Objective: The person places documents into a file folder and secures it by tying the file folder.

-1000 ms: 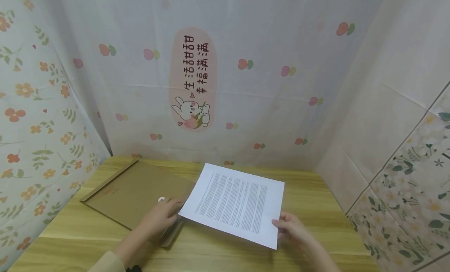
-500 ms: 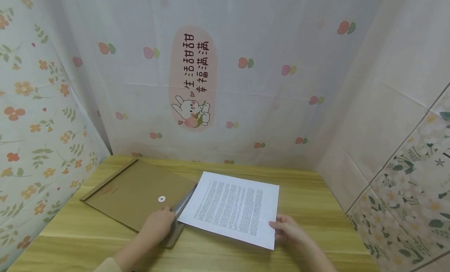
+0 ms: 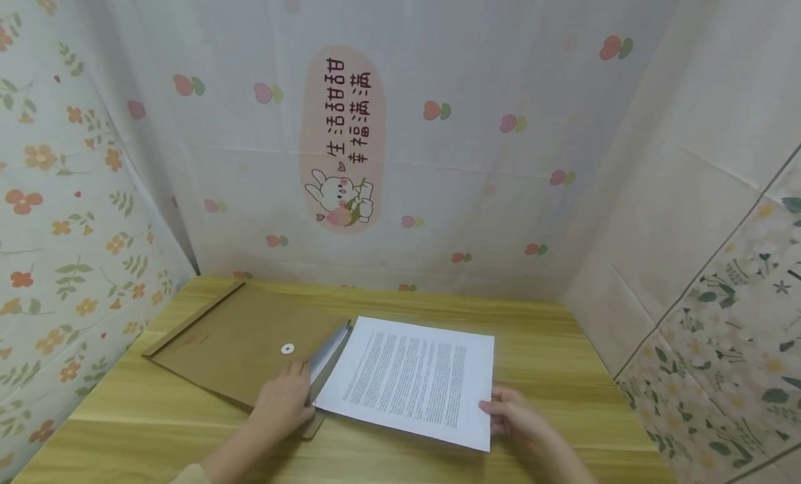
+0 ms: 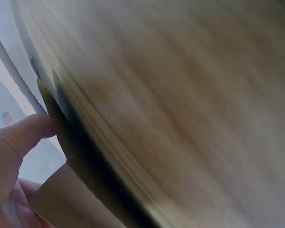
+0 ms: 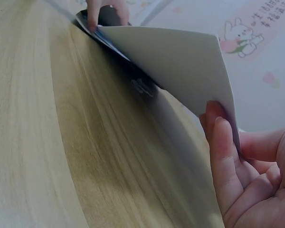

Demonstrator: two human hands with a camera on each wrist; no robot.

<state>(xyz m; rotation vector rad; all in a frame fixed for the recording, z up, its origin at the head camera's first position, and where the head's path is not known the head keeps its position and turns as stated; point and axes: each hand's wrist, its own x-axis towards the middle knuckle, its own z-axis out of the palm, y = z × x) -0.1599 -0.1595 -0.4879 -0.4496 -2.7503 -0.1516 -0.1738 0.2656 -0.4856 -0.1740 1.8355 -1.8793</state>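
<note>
A brown kraft paper envelope [image 3: 231, 338] with a round white button [image 3: 287, 348] lies on the left of the table, its mouth parted towards the right. My left hand [image 3: 281, 404] grips the envelope's edge at that mouth, fingers on top; the left wrist view shows a digit [image 4: 33, 130] against the edge. Printed white sheets [image 3: 413, 380] are held tilted just right of the mouth, their left edge near it. At their right edge my right hand [image 3: 516, 418] pinches them, thumb on top and fingers beneath. The pale underside [image 5: 175, 61] faces the right wrist camera.
The wood-grain table [image 3: 538, 352] extends behind and right of the sheets. Behind it hangs a white curtain [image 3: 488, 178] with fruit prints, and patterned cloths [image 3: 81, 213] close off the sides. The envelope's flap [image 3: 309, 425] sticks out below my left hand.
My right hand has lowered the sheets and brought them slightly left, towards the envelope. My left hand has shifted slightly along the mouth, which now shows wider.
</note>
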